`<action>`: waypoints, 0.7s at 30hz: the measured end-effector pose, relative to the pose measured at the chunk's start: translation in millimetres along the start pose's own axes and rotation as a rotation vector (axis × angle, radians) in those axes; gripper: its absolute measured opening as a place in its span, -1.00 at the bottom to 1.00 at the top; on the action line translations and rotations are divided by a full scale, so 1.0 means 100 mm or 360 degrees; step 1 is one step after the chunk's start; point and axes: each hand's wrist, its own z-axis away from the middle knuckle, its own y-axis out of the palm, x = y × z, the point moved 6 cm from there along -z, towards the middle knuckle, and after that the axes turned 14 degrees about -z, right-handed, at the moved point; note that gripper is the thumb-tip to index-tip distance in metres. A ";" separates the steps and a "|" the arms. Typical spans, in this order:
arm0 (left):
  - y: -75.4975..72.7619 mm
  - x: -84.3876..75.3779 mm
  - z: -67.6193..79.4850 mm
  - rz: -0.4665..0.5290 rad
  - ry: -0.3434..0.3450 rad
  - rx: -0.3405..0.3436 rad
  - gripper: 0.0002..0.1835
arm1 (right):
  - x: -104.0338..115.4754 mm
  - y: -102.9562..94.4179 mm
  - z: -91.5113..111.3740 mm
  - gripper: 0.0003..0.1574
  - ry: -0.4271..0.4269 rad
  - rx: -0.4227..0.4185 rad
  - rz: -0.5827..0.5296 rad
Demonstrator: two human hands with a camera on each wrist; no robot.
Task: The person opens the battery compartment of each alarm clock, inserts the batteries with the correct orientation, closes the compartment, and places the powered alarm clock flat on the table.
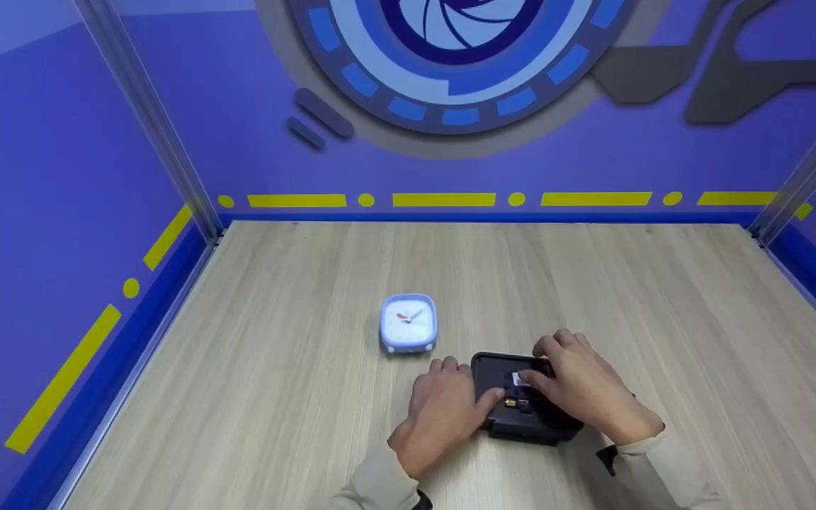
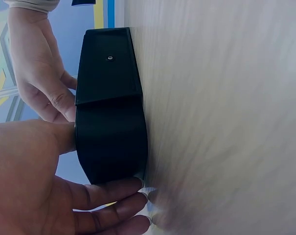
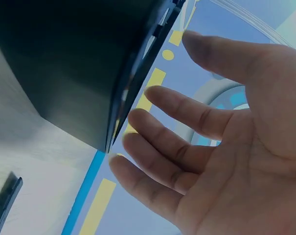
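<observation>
A black boxy device point(image 1: 489, 375) lies on the wooden table with its back facing up. In its recess a gold-and-black battery point(image 1: 511, 402) shows, and a small white label point(image 1: 519, 379) sits above it. My left hand point(image 1: 443, 404) grips the device's left side; in the left wrist view its thumb lies over the top edge and its fingers against the end. Over the device's right part hovers my right hand point(image 1: 585, 382), thumb near the label. The right wrist view shows this hand's fingers point(image 3: 162, 137) loosely bent, apart from the device, holding nothing.
A small blue alarm clock point(image 1: 409, 323) with a white face stands beyond my left hand. A thin black piece point(image 3: 7, 203) lies on the table near the device in the right wrist view. Blue panels point(image 1: 167, 283) wall the table's sides and back.
</observation>
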 end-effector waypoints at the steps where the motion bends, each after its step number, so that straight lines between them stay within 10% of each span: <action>1: 0.00 0.00 0.00 0.0002 -0.0001 -0.0002 -0.32 | 0.00 0.01 0.00 -0.66 0.0004 0.0009 -0.0002; 21: 0.03 -0.01 -0.02 0.0010 0.0002 0.0067 -0.31 | 0.00 0.16 -0.04 -0.43 -0.0010 0.0018 -0.0156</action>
